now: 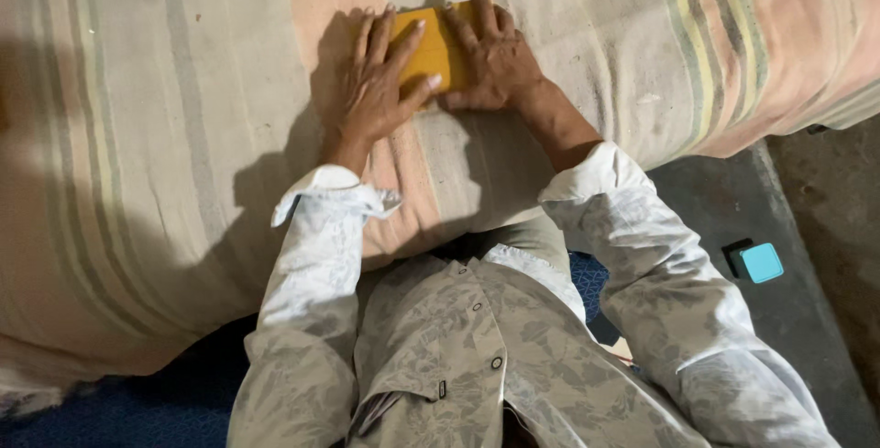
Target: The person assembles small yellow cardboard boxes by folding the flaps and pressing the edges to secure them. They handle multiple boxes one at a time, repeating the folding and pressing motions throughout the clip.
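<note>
Head view: nearest, your pale patterned shirt sleeves point(312, 301); to your right, a small turquoise square block point(761, 263) on dark floor. Farther out, your left hand point(376, 90) and right hand point(495, 58) lie flat, fingers spread, gripping nothing, pressing a mustard-yellow folded rectangular piece point(431, 44). It rests between both palms on a coarse, striped, faded cloth-covered surface point(137, 136).

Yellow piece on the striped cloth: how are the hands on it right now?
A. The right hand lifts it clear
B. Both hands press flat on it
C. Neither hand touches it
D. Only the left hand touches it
B: the left hand and right hand both lie flat on the yellow piece, which rests on the striped cloth.
</note>
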